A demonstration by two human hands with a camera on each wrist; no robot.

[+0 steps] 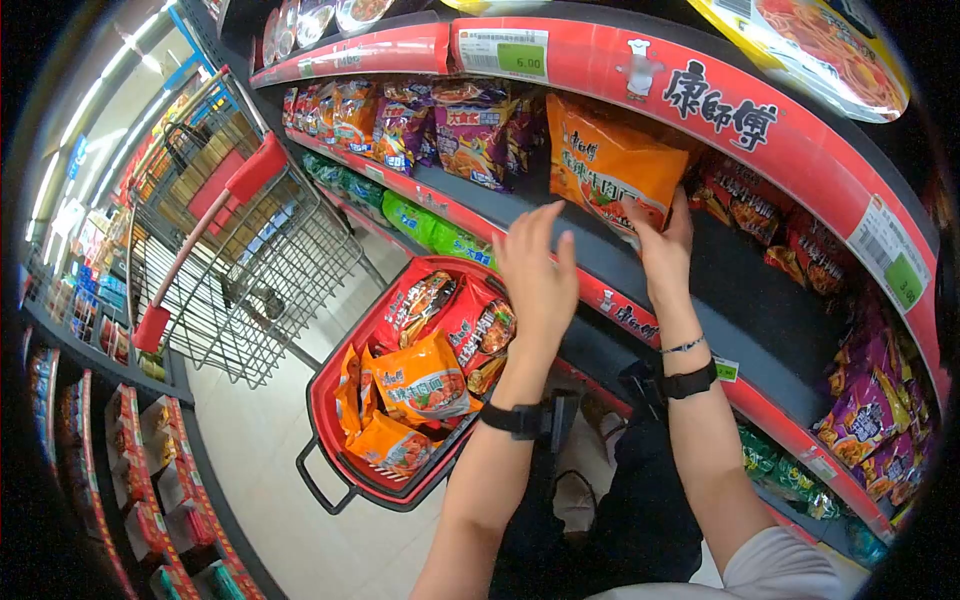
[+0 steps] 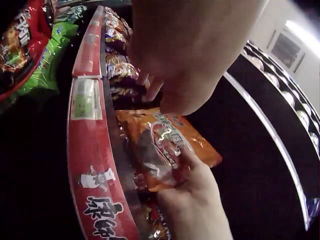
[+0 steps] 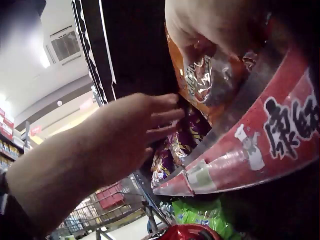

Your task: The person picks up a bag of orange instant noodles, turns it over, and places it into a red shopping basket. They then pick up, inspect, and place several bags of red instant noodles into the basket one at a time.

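My right hand (image 1: 665, 245) grips an orange bag of instant noodles (image 1: 605, 160) by its lower corner, thumb on the front, at the shelf (image 1: 735, 290). To its left, my left hand (image 1: 540, 280) is raised with fingers extended, apart from the bag in the head view. The left wrist view shows the orange bag (image 2: 200, 147) tilted over the shelf edge, with the right hand (image 2: 195, 200) on its near end. In the right wrist view the left hand (image 3: 140, 125) reaches toward the far end of the bag (image 3: 182, 65); nothing shows in its fingers.
A red shopping basket (image 1: 318, 410) with orange and red noodle bags stands on the floor to the left. Behind it is a wire shopping cart (image 1: 270, 250). Purple noodle bags (image 1: 470, 140) line the shelf, under a red price rail (image 1: 600, 60). Green bags (image 1: 430, 225) lie lower.
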